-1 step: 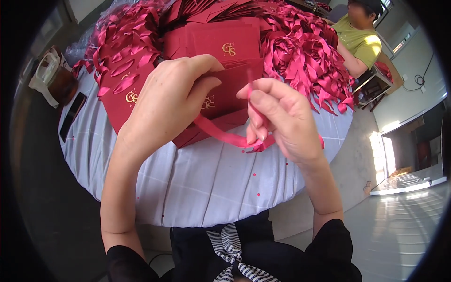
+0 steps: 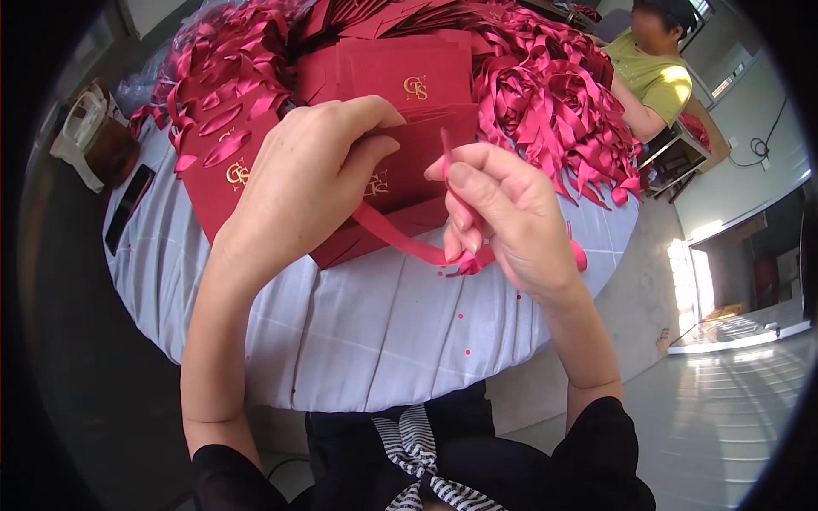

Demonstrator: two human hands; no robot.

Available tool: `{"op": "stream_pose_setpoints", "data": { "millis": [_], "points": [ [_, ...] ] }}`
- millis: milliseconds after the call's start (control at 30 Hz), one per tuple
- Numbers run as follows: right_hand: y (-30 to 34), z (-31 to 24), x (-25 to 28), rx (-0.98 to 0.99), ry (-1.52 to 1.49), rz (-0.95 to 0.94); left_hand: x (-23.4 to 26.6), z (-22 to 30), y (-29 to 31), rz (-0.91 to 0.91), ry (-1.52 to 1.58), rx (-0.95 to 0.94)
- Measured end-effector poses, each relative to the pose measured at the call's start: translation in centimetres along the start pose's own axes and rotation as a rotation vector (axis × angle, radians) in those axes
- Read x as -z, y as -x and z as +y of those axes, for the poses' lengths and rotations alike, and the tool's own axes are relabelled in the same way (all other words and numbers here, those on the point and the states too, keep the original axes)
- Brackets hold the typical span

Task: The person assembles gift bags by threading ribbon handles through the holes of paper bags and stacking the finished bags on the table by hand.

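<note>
Cloth-draped counter (image 2: 341, 341) beneath; left hand (image 2: 307, 179), grip partly hidden, seemingly steadies the red gift bag (image 2: 417, 162); right hand (image 2: 511, 209) pinches pink ribbon (image 2: 400, 244).

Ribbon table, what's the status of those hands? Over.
Left hand at red bag, grip unclear. Right hand pinching pink ribbon, tip pointing up. Ribbon heap beyond; nothing visibly blocking.

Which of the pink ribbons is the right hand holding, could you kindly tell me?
The single ribbon that curves in front of the red bag, from near the left hand to the right hand; the others are massed farther back.
</note>
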State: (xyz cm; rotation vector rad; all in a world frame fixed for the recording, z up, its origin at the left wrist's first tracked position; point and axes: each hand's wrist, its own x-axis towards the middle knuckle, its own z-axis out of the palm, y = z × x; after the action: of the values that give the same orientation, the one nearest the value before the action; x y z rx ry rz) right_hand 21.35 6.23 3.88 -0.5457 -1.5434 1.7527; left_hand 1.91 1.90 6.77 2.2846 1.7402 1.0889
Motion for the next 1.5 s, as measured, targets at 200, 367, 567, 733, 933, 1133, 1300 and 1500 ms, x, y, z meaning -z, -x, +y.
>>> {"op": "stream_pose_setpoints", "data": {
  "millis": [200, 367, 567, 733, 933, 1133, 1300, 1500],
  "points": [
    [-0.7, 1.3, -1.0, -0.003, 0.113, 0.097, 0.4, -1.1, 0.3, -0.034, 0.182, 0.075],
    [-1.0, 1.1, -2.1, 0.038, 0.202, 0.145, 0.6, -1.9, 0.1, -0.041, 0.318, 0.033],
    [-1.3, 0.8, -2.3, 0.036, 0.217, 0.189, 0.8, -1.4, 0.5, -0.026, 0.309, 0.041],
    [-1.1, 0.4, -2.1, 0.031, 0.268, 0.167, 0.5, -0.2, 1.2, 0.037, 0.236, 0.013],
    [-1.0, -0.4, -2.0, 0.013, 0.315, 0.169, -0.2, 0.6, 1.6, 0.106, -0.028, -0.094],
    [-1.4, -0.5, -2.3, 0.005, 0.238, 0.190, -0.4, 0.5, 1.5, 0.165, 0.011, -0.212],
    [-1.8, -0.4, -2.3, 0.033, 0.247, 0.210, -0.6, 1.3, 1.7, 0.192, -0.082, -0.201],
    [-0.8, -1.7, -0.9, 0.577, 1.009, 0.245, -0.3, 1.1, 1.8, 0.154, 0.035, -0.179]
  ]
}}
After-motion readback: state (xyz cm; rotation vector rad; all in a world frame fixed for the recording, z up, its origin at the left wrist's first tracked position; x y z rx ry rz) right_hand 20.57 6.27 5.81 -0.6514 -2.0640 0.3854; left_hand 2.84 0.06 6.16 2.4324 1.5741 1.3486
